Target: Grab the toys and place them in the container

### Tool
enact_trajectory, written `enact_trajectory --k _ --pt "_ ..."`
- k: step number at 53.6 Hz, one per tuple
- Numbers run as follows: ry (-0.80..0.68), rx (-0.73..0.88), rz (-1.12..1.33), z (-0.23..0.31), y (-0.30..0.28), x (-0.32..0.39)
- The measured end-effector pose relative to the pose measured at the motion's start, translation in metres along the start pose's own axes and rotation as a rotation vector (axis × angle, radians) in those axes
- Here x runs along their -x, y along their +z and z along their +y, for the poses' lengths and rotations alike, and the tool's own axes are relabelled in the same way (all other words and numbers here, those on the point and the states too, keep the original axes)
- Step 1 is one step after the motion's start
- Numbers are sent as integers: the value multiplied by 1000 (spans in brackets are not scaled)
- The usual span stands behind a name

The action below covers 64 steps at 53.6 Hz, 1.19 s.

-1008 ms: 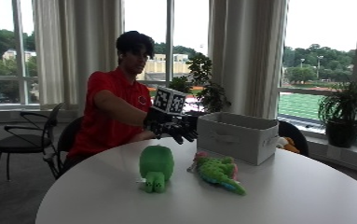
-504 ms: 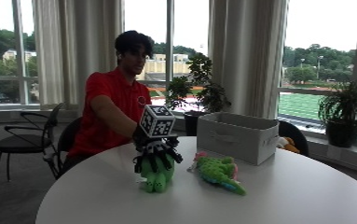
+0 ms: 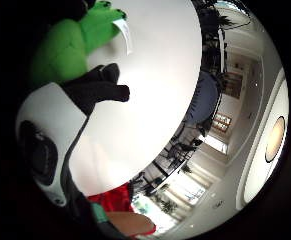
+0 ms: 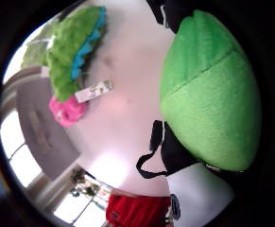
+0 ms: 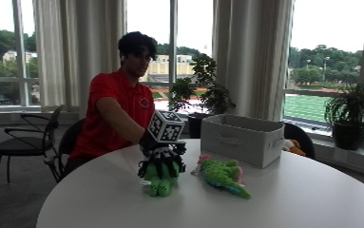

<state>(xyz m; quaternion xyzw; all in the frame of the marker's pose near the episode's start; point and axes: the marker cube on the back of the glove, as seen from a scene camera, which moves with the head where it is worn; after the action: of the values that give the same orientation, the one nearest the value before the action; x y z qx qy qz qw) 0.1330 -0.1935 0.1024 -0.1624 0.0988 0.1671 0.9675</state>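
The gloved right hand (image 5: 162,164) sits at the lower centre of the outside view, lowered onto the green plush toy (image 5: 158,179) from above. Its black fingers (image 5: 154,167) drape over the upper part of the toy and curl round its sides, so the hand is clamped on the toy. The thumb-side palm view confirms close contact: the toy's green body (image 4: 208,94) fills much of that picture directly against the palm. In the little-finger-side view, gloved fingertips (image 3: 105,87) lie against the green plush (image 3: 60,50) just above the white counter (image 3: 155,100).

The toy's lower end rests on the counter (image 5: 308,199) in the outside view; no gap shows beneath it, so the toy is judged not yet lifted.

Just right of the held toy, near it but apart, lies a second toy, a green dinosaur plush (image 5: 223,175) with pink and blue trim. It lies on its side on the counter. The same plush appears in the thumb-side view (image 4: 73,52) with a white tag beside it.

The container (image 5: 244,138), a light grey fabric box with an open top, stands behind the dinosaur plush toward the right centre of the frame, on the counter's far side.

Step in hand: grasping the first toy. The next move calls for a lift high enough to clear the container's near wall, a carry up and to the right over the dinosaur plush, and a release above the opening. The dinosaur plush remains to be collected afterward.
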Motion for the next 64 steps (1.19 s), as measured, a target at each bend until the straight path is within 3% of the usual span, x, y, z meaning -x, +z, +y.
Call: enact_trajectory --k 32,40,64 --pt "80 -220 -67 -4 -5 0" --pt "94 -205 -141 8 -16 6" --pt "-113 -444 -171 62 -188 120"
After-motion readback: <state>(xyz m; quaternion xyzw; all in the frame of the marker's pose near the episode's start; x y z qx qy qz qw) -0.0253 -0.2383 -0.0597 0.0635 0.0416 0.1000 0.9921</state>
